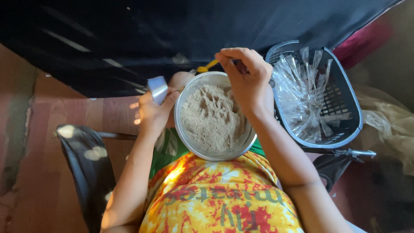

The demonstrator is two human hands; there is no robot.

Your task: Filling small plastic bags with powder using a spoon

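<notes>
Lap-held powder bowl (pixel 214 118) under right hand (pixel 248 82)

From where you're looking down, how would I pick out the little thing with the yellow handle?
Start at the round metal bowl of tan powder on the person's lap. Just past its far rim, the right hand pinches a small yellow handle between its fingertips. It is the only bright yellow item there; the left hand beside it holds a small clear plastic packet instead.
</notes>
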